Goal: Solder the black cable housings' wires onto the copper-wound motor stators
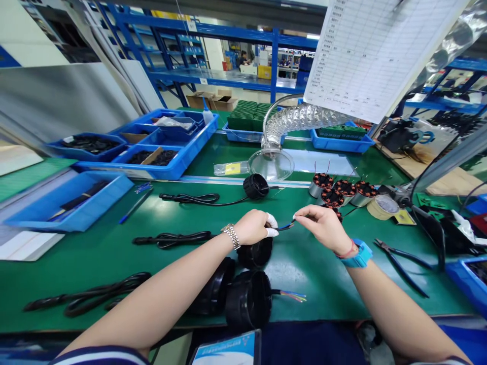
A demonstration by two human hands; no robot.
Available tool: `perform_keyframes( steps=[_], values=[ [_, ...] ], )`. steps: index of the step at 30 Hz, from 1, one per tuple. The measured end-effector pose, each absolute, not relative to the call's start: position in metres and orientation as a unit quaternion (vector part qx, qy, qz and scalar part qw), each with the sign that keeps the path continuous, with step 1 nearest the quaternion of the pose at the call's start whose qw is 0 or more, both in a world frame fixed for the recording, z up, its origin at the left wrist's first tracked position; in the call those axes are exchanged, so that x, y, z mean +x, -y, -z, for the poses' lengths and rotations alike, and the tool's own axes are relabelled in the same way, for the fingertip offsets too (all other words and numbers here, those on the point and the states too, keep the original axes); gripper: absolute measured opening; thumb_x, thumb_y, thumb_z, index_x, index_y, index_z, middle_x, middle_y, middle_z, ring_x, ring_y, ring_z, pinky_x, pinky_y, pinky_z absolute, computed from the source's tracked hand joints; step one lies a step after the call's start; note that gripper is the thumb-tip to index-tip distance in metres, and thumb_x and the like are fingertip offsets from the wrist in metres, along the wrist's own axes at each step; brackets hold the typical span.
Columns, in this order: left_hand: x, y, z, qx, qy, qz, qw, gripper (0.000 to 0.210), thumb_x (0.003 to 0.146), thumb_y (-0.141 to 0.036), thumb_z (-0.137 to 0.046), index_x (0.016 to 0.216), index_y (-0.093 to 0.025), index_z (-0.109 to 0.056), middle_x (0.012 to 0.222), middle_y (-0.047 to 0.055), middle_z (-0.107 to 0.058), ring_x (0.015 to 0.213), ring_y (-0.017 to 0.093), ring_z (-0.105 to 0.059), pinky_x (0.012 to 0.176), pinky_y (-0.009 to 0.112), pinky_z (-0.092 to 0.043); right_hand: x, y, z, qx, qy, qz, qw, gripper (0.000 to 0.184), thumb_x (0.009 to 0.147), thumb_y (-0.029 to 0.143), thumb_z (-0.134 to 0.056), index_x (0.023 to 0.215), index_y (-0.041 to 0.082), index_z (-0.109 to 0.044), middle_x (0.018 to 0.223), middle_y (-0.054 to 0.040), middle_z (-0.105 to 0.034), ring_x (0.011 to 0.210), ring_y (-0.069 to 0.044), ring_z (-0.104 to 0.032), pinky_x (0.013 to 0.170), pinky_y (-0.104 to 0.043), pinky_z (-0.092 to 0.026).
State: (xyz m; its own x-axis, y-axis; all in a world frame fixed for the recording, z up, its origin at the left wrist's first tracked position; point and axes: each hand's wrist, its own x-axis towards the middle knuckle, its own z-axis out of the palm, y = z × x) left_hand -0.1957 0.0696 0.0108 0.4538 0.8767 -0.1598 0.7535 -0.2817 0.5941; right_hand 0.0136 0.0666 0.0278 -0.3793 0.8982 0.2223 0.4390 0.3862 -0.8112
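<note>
My left hand (251, 229), with white finger cots and a metal watch at the wrist, pinches the end of a black cable. Its thin coloured wires (285, 226) stretch across to my right hand (318, 223), whose thumb and forefinger are closed on their tips. Under my left hand sits a round black housing (255, 252), partly hidden by it. Nearer to me lie more black housings (249, 299), one with bare-ended coloured wires (292, 294) sticking out. Another housing (255, 186) with a coiled cable (194, 197) rests farther back.
Several copper-wound motor stators (344, 190) stand beyond my right hand. Cutting pliers (403, 263) lie at the right. A clear extraction hood (271, 165) hangs at the back centre. Blue bins (72, 203) line the left, and a paper sheet (350, 61) hangs above.
</note>
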Motion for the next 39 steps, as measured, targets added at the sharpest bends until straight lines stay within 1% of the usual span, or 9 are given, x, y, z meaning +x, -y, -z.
perform_keyframes(
  steps=[6,15,20,29,31,34,36,37,39],
  values=[
    [-0.195,-0.069,-0.014,0.799,-0.514,-0.094,0.298,0.021,0.072,-0.032,-0.061,0.085,-0.018,-0.07,0.085,0.003,-0.071,0.077,0.017,-0.063,0.07,0.023,-0.044,0.015,-0.067,-0.025,-0.4,0.773,-0.337,0.36,0.01,0.076,0.024,-0.06,0.076,0.017,-0.067,0.079,-0.0031,-0.069,0.075,-0.014,-0.063,0.072,-0.026,-0.049],
    [-0.195,-0.068,-0.014,0.802,-0.515,-0.09,0.289,0.022,0.073,-0.032,-0.06,0.088,-0.018,-0.07,0.086,0.003,-0.071,0.076,0.018,-0.063,0.069,0.023,-0.043,0.007,-0.076,-0.024,-0.375,0.815,-0.321,0.303,0.009,0.073,0.018,-0.06,0.078,0.017,-0.068,0.082,-0.0032,-0.069,0.078,-0.015,-0.064,0.076,-0.027,-0.049],
    [-0.193,-0.068,-0.011,0.806,-0.519,-0.095,0.269,0.021,0.073,-0.033,-0.06,0.085,-0.019,-0.07,0.082,0.002,-0.071,0.074,0.017,-0.062,0.066,0.023,-0.043,-0.009,-0.073,-0.022,-0.435,0.8,-0.306,0.278,0.025,0.069,0.012,-0.06,0.092,0.016,-0.066,0.081,-0.0027,-0.07,0.073,-0.014,-0.064,0.073,-0.026,-0.049],
    [-0.192,-0.068,-0.007,0.805,-0.536,-0.089,0.237,0.018,0.073,-0.03,-0.058,0.082,-0.02,-0.07,0.081,0.003,-0.07,0.074,0.019,-0.062,0.064,0.025,-0.042,-0.018,-0.076,0.012,-0.468,0.763,-0.307,0.324,0.019,0.069,0.018,-0.061,0.087,0.016,-0.067,0.077,-0.0016,-0.069,0.065,-0.013,-0.062,0.064,-0.024,-0.05],
    [-0.189,-0.068,-0.007,0.805,-0.539,-0.085,0.235,0.019,0.074,-0.031,-0.057,0.083,-0.02,-0.069,0.082,0.004,-0.07,0.075,0.02,-0.062,0.066,0.026,-0.043,-0.015,-0.075,0.011,-0.463,0.762,-0.307,0.334,0.021,0.07,0.019,-0.061,0.091,0.016,-0.066,0.081,-0.0021,-0.069,0.068,-0.013,-0.063,0.066,-0.025,-0.051],
    [-0.192,-0.07,-0.016,0.805,-0.538,-0.082,0.237,0.025,0.077,-0.034,-0.052,0.089,-0.019,-0.069,0.089,0.005,-0.07,0.082,0.02,-0.063,0.072,0.026,-0.044,-0.011,-0.064,0.0,-0.462,0.753,-0.223,0.412,0.029,0.074,0.021,-0.059,0.103,0.016,-0.06,0.104,-0.0077,-0.064,0.096,-0.018,-0.059,0.087,-0.033,-0.046],
    [-0.206,-0.072,-0.029,0.808,-0.523,-0.084,0.256,0.033,0.08,-0.039,-0.048,0.101,-0.019,-0.065,0.101,0.005,-0.068,0.092,0.02,-0.062,0.08,0.025,-0.044,-0.008,-0.05,-0.006,-0.434,0.757,-0.14,0.468,0.024,0.077,0.02,-0.057,0.1,0.017,-0.06,0.108,-0.0089,-0.061,0.105,-0.02,-0.054,0.095,-0.036,-0.041],
    [-0.217,-0.073,-0.036,0.808,-0.518,-0.088,0.267,0.038,0.081,-0.041,-0.046,0.108,-0.02,-0.062,0.107,0.005,-0.066,0.097,0.02,-0.06,0.084,0.025,-0.043,-0.007,-0.042,-0.006,-0.41,0.773,-0.125,0.467,0.018,0.079,0.02,-0.055,0.096,0.018,-0.061,0.103,-0.0083,-0.062,0.102,-0.019,-0.055,0.093,-0.036,-0.042],
    [-0.249,-0.072,-0.047,0.798,-0.529,-0.095,0.273,0.046,0.082,-0.045,-0.044,0.118,-0.019,-0.055,0.117,0.006,-0.061,0.103,0.02,-0.058,0.089,0.026,-0.041,-0.007,-0.03,0.001,-0.365,0.823,-0.183,0.396,0.015,0.081,0.02,-0.054,0.094,0.02,-0.061,0.093,-0.0061,-0.064,0.085,-0.016,-0.06,0.08,-0.031,-0.049]
  ],
)
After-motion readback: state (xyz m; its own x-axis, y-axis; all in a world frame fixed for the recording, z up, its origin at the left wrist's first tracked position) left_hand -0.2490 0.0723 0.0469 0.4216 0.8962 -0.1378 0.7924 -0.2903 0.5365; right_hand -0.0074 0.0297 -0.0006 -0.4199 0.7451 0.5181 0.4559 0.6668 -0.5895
